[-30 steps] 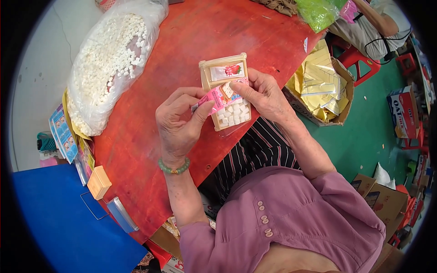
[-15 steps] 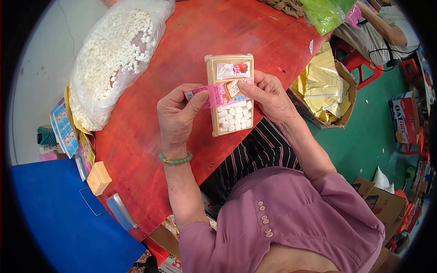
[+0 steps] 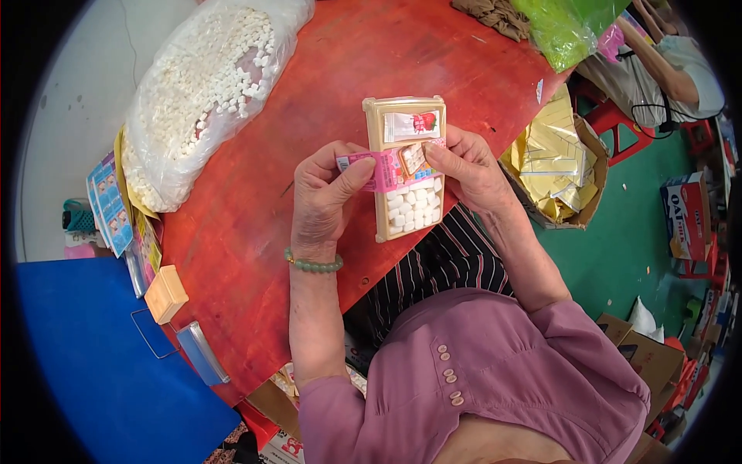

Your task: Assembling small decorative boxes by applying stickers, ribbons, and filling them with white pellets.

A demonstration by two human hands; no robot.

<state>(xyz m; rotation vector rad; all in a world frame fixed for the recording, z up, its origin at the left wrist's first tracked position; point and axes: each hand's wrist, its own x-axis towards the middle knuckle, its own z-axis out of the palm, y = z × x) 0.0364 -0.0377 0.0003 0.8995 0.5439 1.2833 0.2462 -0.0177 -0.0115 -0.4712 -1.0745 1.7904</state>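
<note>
Between my hands, above the red table, is a shallow cream-coloured tray [image 3: 379, 220] with a clear cover. White marshmallows [image 3: 415, 208] fill its lower part, and a small sachet with a strawberry picture [image 3: 411, 126] lies in the upper part. A pink printed paper band [image 3: 393, 172] crosses the tray's middle, one end sticking out past the left edge. My left hand [image 3: 328, 197], with a green bead bracelet on the wrist, pinches that loose end between thumb and fingers. Closed on the tray's right side, my right hand [image 3: 473, 174] presses its thumb on the band; the fingers behind are hidden.
A big clear bag of marshmallows [image 3: 205, 93] lies on the red table [image 3: 332, 69] at far left. A small cream tray [image 3: 166, 295] sits at the left edge. Right, a carton of gold sheets [image 3: 591, 174] stands beside red stools; another person sits beyond.
Both hands and the tray sit slightly further right and lower in the picture, as the whole view has shifted a little. The grip on the band and tray looks the same.
</note>
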